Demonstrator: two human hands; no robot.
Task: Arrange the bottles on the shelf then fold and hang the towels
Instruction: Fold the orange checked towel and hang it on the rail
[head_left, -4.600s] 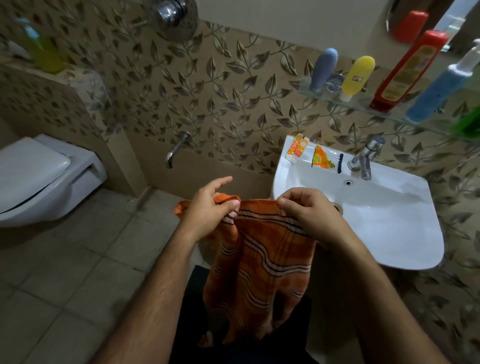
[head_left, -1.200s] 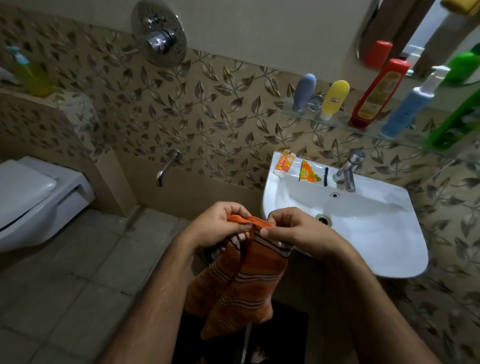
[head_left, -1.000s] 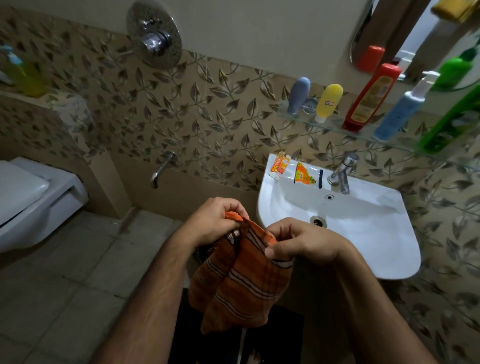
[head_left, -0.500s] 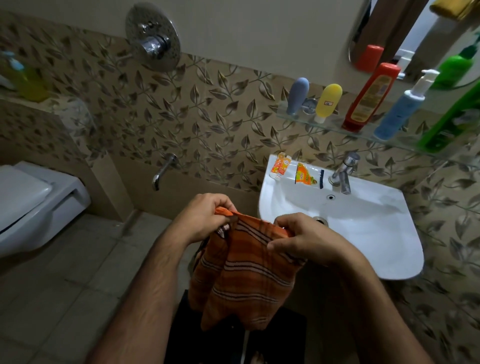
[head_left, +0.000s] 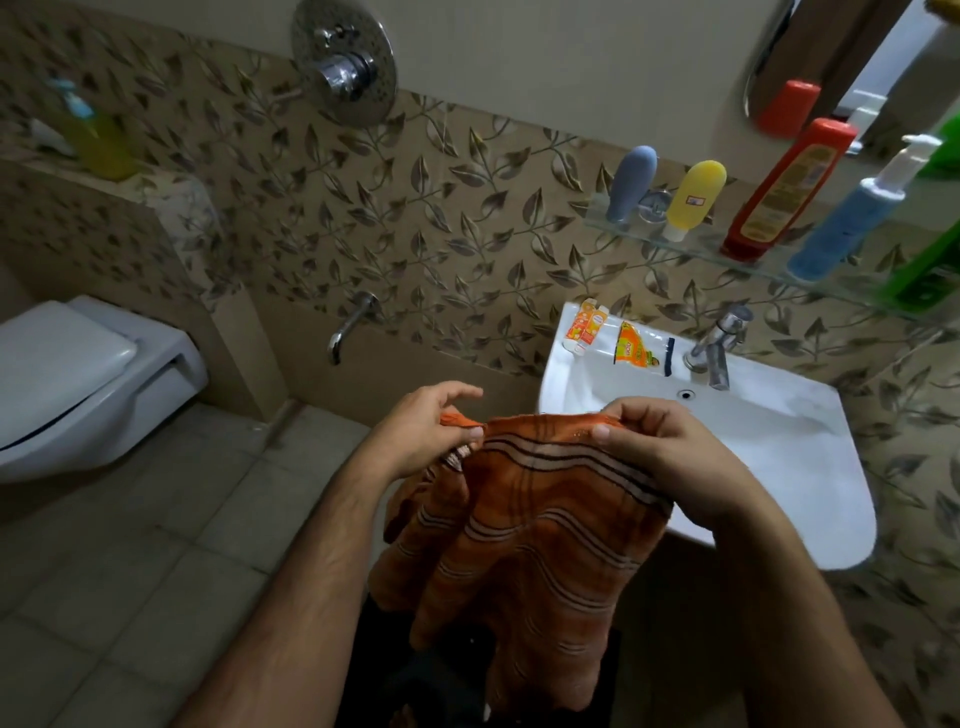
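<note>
My left hand (head_left: 423, 431) pinches one top corner of the orange striped towel (head_left: 524, 530), forefinger lifted; my right hand (head_left: 670, 457) grips the other corner, fingers curled over the hem. The top edge runs taut between them — the rest hangs in front of the sink (head_left: 810, 467). Bottles stand on the glass shelf (head_left: 691, 249) above; open floor (head_left: 130, 545) lies left.

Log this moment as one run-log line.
stage: folding | left hand: pinches orange striped towel top edge | right hand: grips same edge | bottles: on glass shelf | towel: unhung
</note>
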